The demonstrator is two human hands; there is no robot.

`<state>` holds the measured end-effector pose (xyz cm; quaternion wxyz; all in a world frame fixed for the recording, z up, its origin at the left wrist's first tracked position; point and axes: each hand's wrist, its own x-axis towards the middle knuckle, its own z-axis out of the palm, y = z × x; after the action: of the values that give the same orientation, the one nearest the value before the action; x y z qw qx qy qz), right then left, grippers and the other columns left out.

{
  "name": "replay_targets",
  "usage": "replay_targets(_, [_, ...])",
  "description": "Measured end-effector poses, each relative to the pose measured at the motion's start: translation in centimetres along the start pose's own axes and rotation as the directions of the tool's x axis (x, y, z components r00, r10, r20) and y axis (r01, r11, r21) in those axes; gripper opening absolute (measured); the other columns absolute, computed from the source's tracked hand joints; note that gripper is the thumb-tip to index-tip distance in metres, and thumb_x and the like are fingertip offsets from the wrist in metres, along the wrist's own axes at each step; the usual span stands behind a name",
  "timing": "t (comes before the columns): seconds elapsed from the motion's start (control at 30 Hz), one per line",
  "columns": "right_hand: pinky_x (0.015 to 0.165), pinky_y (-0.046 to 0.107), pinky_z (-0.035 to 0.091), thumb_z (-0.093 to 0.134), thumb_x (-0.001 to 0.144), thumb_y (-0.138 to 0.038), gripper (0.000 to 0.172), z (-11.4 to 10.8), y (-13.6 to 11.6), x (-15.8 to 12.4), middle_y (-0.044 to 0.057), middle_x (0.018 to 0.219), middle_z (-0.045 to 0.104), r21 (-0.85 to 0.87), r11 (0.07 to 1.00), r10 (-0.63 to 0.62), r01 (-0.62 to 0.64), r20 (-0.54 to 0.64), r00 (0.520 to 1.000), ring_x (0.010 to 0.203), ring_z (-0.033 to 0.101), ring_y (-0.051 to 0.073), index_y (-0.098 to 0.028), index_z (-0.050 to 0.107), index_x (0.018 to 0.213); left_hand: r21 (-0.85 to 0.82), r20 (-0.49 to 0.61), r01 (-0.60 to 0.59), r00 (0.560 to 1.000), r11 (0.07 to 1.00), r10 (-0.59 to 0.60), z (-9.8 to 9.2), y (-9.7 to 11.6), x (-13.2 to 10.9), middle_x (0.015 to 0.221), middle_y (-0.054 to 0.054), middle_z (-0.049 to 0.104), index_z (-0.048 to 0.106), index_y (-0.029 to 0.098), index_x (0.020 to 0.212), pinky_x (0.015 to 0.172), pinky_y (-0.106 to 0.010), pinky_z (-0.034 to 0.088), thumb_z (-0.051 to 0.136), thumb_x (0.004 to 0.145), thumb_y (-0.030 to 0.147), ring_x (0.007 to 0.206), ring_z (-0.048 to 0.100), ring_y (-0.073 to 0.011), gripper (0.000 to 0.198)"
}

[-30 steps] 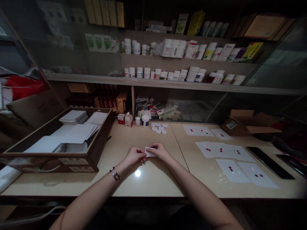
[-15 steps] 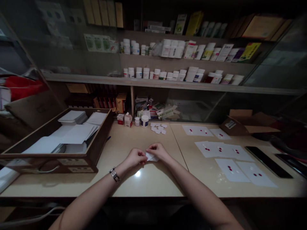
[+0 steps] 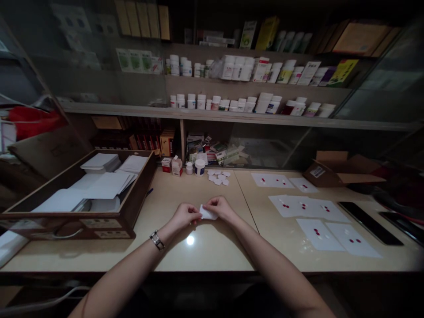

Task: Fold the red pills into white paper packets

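Observation:
A small folded white paper packet is held just above the table between my two hands. My left hand, with a watch on the wrist, pinches its left edge. My right hand grips its right side, thumb and fingers closed on it. What lies inside the folds is hidden. Beyond my hands sits a cluster of small folded packets. To the right, flat white paper sheets lie in rows, each with red and white pills on it.
On the left stands a wooden drawer with stacked white paper. Small boxes and a white jar stand at the back. A dark phone and an open cardboard box are on the right. Bottles line the shelves.
My fingers have shifted slightly on the paper packet, and more of its white face shows between my hands. The things on the table have stayed in place.

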<state>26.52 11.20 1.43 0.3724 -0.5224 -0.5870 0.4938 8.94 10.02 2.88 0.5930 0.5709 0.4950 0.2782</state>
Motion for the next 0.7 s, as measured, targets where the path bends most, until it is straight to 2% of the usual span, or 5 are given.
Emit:
replay_targets(0.23, [0.045, 0.021, 0.028, 0.070, 0.061, -0.045, 0.033, -0.9, -0.2, 0.0, -0.001, 0.051, 0.052, 0.005, 1.000, -0.008, 0.008, 0.027, 1.000, 0.047, 0.042, 0.009, -0.013, 0.062, 0.059, -0.057, -0.074, 0.000, 0.997, 0.998, -0.004, -0.2, 0.5, -0.2, 0.045, 0.000, 0.055, 0.061, 0.012, 0.055, 0.040, -0.019, 0.032, 0.071, 0.060, 0.023, 0.040, 0.044, -0.0077, 0.016])
replay_targets(0.53, [0.045, 0.022, 0.029, 0.070, 0.064, -0.044, 0.032, -1.8, 0.4, 0.4, -0.001, 0.052, 0.054, 0.029, 0.999, -0.016, 0.014, 0.047, 0.999, 0.046, 0.044, 0.009, -0.013, 0.062, 0.060, -0.130, -0.082, -0.006, 0.997, 0.992, -0.005, -0.4, -0.1, 0.2, 0.052, -0.002, 0.060, 0.061, 0.011, 0.058, 0.040, -0.018, 0.032, 0.074, 0.057, 0.024, 0.041, 0.046, -0.0070, 0.019])
replay_targets(0.63, [0.044, 0.021, 0.030, 0.069, 0.064, -0.045, 0.034, -1.9, 0.3, 0.6, -0.002, 0.050, 0.052, 0.062, 0.998, -0.031, 0.032, -0.018, 0.999, 0.045, 0.044, 0.009, -0.014, 0.058, 0.057, -0.186, -0.062, -0.002, 0.998, 0.983, -0.010, -0.5, -0.3, 0.2, 0.050, -0.002, 0.058, 0.060, 0.011, 0.060, 0.039, -0.019, 0.036, 0.075, 0.057, 0.028, 0.039, 0.046, -0.0076, 0.023])
replay_targets(0.7, [0.043, 0.021, 0.033, 0.068, 0.065, -0.049, 0.036, -1.6, 0.1, 0.5, -0.001, 0.054, 0.055, 0.121, 0.992, -0.033, 0.042, -0.072, 0.997, 0.045, 0.046, 0.009, -0.014, 0.060, 0.066, -0.241, -0.068, -0.008, 0.998, 0.971, -0.008, -0.6, -0.5, 0.3, 0.048, 0.000, 0.057, 0.060, 0.011, 0.062, 0.038, -0.020, 0.038, 0.075, 0.058, 0.032, 0.037, 0.045, -0.0077, 0.026])
